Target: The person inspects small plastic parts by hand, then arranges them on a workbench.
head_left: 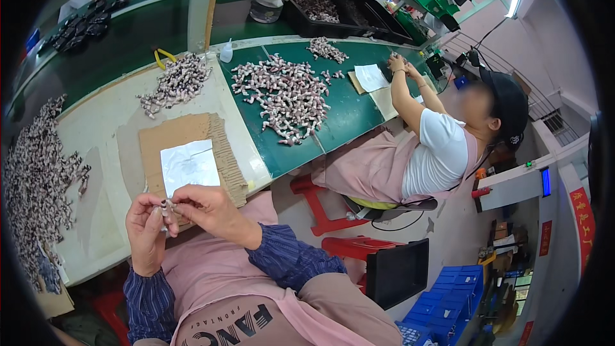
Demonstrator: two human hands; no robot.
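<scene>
Close to the table's front edge, my left hand (pixel 147 229) pinches a small white-and-dark molded piece (pixel 168 210), perhaps a figurine. My right hand (pixel 213 210) has its thumb and fingertips closed on the same piece from the other side. Just beyond my fingers, a white paper sheet (pixel 189 161) lies on a brown cardboard sheet (pixel 157 139). A small pile of similar pieces (pixel 180 80) sits past the cardboard, and a much larger heap (pixel 41 186) covers the table's left end. The piece's finer details are too small to make out.
On the green tabletop to the right lies another pile of pieces (pixel 282 97). A co-worker (pixel 442 147) sits there, hands on a small item. Yellow-handled pliers (pixel 164 57), a small white bottle (pixel 226 51) and black trays (pixel 346 13) stand farther back; blue crates (pixel 448 301) are on the floor.
</scene>
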